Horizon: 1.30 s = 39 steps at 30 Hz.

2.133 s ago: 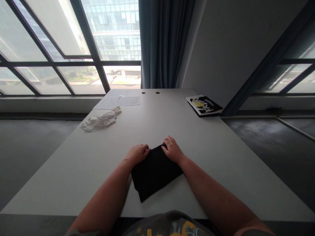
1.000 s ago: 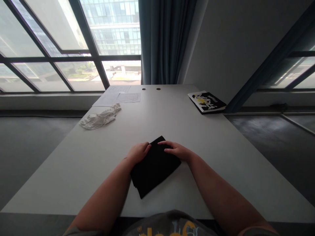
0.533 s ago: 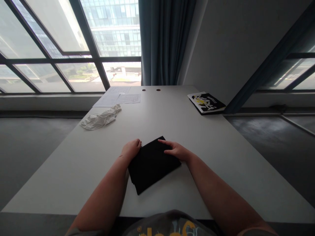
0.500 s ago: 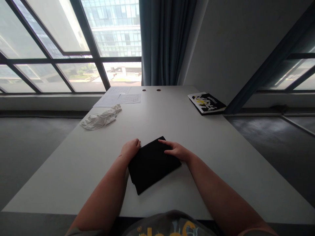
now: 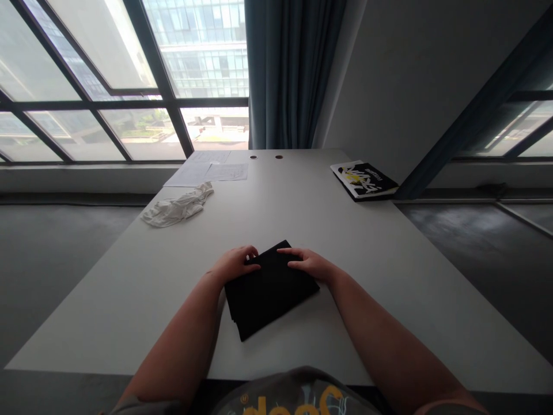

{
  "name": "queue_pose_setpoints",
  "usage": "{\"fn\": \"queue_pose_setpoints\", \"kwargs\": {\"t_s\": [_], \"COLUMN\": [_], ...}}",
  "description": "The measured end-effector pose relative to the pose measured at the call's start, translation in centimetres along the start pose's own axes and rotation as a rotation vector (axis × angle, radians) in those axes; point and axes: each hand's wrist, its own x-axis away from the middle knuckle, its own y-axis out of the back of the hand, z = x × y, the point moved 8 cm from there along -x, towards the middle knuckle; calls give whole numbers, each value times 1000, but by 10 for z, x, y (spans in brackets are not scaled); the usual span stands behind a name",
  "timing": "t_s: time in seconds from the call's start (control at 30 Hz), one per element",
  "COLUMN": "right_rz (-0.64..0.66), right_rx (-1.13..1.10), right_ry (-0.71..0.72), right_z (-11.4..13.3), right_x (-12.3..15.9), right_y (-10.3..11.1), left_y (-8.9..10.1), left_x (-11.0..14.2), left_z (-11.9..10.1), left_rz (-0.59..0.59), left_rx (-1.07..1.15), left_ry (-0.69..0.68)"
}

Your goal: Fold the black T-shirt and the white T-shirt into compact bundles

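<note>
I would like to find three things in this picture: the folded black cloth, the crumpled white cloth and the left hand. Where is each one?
Folded black cloth point(image 5: 271, 295): head view, middle of its upper face.
Crumpled white cloth point(image 5: 178, 206): head view, middle of its wrinkled top.
Left hand point(image 5: 234, 263): head view, back of the hand.

Left fingers point(image 5: 251, 250) bent, right fingers point(image 5: 292, 251) outstretched

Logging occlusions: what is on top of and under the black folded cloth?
Parts of the left hand and right hand lie over the black folded cloth. The white table shows around it; whatever is directly beneath is covered.
</note>
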Motion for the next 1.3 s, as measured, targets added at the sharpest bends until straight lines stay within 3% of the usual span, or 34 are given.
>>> {"fn": "queue_pose_setpoints", "kwargs": {"t_s": [0.13, 0.2, 0.33, 0.47, 0.53, 0.7, 0.8, 0.87, 0.97, 1.1, 1.17, 1.3], "right_rz": [7, 9, -9, -37, -44, -25, -17, -3, 40, 136, 153, 114], "right_rx": [-2, 1, 39, 100, 115, 95, 108, 128, 162, 170, 169, 148], "right_ry": [-7, -14, -6, 31, 32, 3, 18, 32, 63, 93, 90, 75], "right_z": [-3, -4, -3, 2, 3, 0, 1, 3, 10, 15, 14, 13], "right_x": [-1, -1, -2, -1, -1, 0, 0, 0, 2, 4, 4, 2], "right_y": [0, 0, 1, 2, 1, -1, 0, -1, -4, -11, -13, -11], "left_y": [3, 5, 9, 7, 3, 8, 13, 16, 19, 8, -3, -14], "left_x": [-4, -4, -3, -2, -2, -1, 1, 3, 6, 3, -2, -10], "left_z": [27, 34, 31, 8, 4, 34, 46, 40, 14, -22, -25, -10], "left_rz": [-96, -127, -151, -97, -74, -160, -170, -176, -211, -243, -206, -148], "left_rx": [-87, -106, -88, -14, -48, -213, -208, -208, -229, -195, -177, -160], "left_ry": [251, 310, 279, 106, 95, 409, 483, 466, 399, 326, 321, 344]}}
